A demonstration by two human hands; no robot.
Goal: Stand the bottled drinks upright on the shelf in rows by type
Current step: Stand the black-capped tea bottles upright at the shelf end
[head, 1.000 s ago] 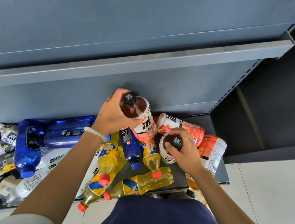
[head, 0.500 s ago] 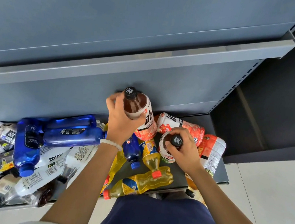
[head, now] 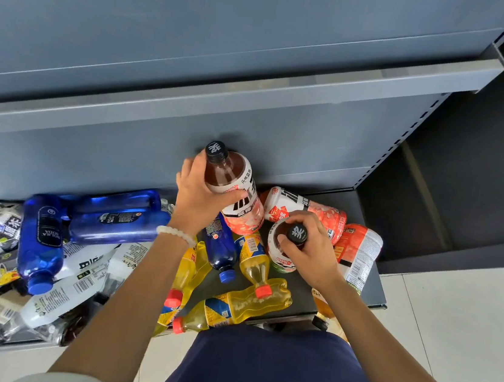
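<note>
Brown tea fills the bottle (head: 234,188) that the left hand (head: 200,198) grips around its shoulder, fingers behind and thumb across the white and pink label; the bottle is tilted, black cap toward the back panel of the shelf (head: 371,296). Just to its right the right hand (head: 311,252) has its grip curled over the black cap of a second tea bottle (head: 285,249), which stands near upright on the shelf floor. Behind and beside that one lie two more bottles of the same kind (head: 305,210), on their sides against the shelf's right end. Between the forearms, yellow bottles with red caps (head: 249,301) lie in a loose heap, with a small blue bottle (head: 221,250) lying among them, cap toward the person. Further left, large blue bottles (head: 117,215) lie on their sides, one across another, over clear and white-labelled bottles (head: 70,292) piled toward the shelf's left end. A white bead bracelet (head: 175,234) circles the left wrist.
</note>
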